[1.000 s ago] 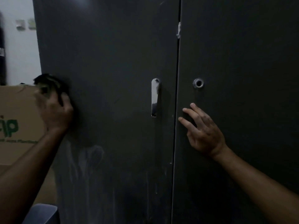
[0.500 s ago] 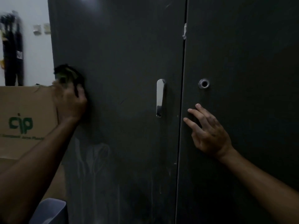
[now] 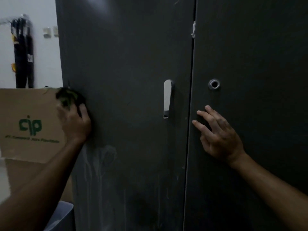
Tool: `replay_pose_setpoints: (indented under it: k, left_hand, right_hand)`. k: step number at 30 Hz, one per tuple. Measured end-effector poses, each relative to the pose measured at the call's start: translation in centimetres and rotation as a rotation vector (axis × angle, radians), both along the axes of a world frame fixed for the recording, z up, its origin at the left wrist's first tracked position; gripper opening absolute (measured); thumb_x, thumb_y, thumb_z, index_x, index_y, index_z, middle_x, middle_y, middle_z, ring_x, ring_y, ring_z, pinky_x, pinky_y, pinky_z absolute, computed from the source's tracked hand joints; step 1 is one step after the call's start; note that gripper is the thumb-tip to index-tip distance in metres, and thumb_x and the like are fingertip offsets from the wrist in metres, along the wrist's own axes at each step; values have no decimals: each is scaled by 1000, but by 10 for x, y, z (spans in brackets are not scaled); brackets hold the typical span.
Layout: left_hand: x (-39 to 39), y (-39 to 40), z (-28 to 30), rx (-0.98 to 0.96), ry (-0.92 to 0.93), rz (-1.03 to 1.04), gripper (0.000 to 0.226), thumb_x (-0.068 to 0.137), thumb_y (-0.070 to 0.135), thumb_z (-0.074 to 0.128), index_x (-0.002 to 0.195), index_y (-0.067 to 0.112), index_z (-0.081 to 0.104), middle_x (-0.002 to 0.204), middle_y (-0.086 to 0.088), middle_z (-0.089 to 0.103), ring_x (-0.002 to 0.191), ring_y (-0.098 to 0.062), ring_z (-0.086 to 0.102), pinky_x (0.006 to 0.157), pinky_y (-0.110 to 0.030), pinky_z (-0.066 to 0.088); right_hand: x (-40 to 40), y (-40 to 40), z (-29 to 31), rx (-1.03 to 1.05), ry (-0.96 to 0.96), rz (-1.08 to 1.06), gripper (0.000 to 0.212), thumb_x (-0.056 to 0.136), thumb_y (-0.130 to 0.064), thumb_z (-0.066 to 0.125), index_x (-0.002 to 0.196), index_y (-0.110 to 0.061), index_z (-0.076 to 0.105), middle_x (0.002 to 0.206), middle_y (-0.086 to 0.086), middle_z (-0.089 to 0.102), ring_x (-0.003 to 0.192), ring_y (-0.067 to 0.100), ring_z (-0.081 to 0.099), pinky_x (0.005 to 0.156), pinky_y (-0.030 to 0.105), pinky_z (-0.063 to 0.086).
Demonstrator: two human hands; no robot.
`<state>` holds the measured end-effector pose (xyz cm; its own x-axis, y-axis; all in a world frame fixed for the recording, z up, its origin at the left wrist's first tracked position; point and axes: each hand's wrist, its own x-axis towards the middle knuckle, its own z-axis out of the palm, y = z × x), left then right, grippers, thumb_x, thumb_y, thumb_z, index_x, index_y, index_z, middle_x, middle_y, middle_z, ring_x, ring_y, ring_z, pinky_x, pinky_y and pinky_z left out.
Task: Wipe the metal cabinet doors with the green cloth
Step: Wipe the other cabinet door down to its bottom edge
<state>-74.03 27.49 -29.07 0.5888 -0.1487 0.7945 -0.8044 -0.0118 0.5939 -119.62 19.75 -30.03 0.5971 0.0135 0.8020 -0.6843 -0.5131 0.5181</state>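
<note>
Two dark metal cabinet doors fill the view, the left door and the right door, with a narrow seam between them. A chrome handle hangs on the left door and a round lock ring sits on the right one. My left hand grips the bunched green cloth and presses it against the left door's outer edge, at handle height. My right hand lies flat on the right door just below the lock, fingers spread. Pale streaks mark the left door below the cloth.
A cardboard box with green lettering stands left of the cabinet, close behind my left hand. Dark long items hang on the white wall beyond it. A grey plastic bin corner shows at the bottom left. A white scrap sticks in the door seam.
My left hand has slid the cloth a little lower along the left door's edge. The view has shifted left, showing more of the box and wall. My right hand stays on the right door.
</note>
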Motion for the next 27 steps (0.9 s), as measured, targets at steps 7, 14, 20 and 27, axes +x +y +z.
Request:
replay_pose_setpoints:
  k: [7,14,20,27]
  left_hand:
    - [-7,7,-90,59,147,36,59,101,39,35,137,-6,49,145,-43,32,139,-52,25,118,-47,19]
    - [-62,-19,-54,-75,-42,92,48,101,38,43,126,1,60,138,-32,40,125,-46,41,108,-46,35]
    - [-50,3,-170,92,-101,37,60,98,42,37,121,-7,62,131,-38,42,120,-50,41,103,-55,38]
    - [-68,-13,-94,0,82,115,51,101,36,40,124,-5,59,138,-39,39,124,-52,42,110,-50,33]
  right_hand:
    - [0,0,-1,-2,1,0,44,90,-18,45,130,-7,59,145,21,41,144,38,30,118,46,24]
    - [0,-1,-1,-6,0,2,43,90,-16,47,130,-7,59,145,21,43,144,38,30,117,47,27]
    - [-1,-4,-2,3,-3,19,43,91,-16,46,131,-6,58,145,23,43,143,40,31,115,52,33]
    - [-1,-3,-1,1,9,10,44,90,-17,48,131,-6,58,146,22,41,143,39,29,116,49,28]
